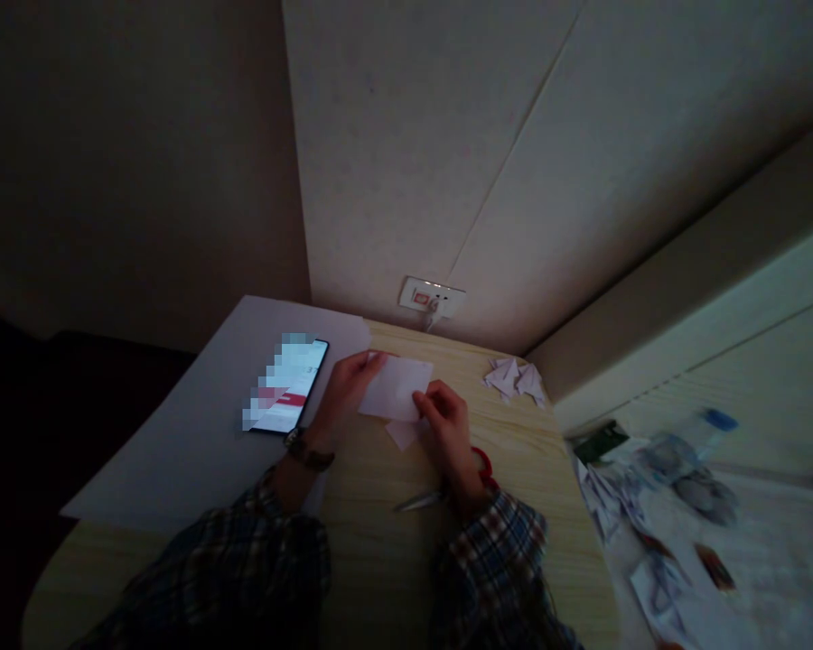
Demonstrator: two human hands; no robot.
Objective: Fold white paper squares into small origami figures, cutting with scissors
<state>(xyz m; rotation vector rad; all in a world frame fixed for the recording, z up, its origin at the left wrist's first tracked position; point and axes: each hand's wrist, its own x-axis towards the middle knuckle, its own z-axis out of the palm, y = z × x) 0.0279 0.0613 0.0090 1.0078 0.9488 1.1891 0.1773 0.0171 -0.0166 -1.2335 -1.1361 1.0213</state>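
A small white sheet of paper [398, 386] lies on the light wooden table [379, 560]. My left hand [342, 390] pinches its far left corner. The near right edge is pressed between the closed fingers of my right hand [447, 431]. A smaller paper scrap [402, 434] lies just below the sheet, between my hands. Under my right wrist lie scissors [447, 487] with red handles and a silver blade pointing left. Both sleeves are plaid, and a watch sits on my left wrist.
A lit phone [285, 386] rests on a large white sheet [176, 433] at the table's left. Folded paper shapes [515, 377] sit at the far right corner. A wall socket [432, 296] is behind. A cluttered surface [684, 506] with papers and a bottle lies right.
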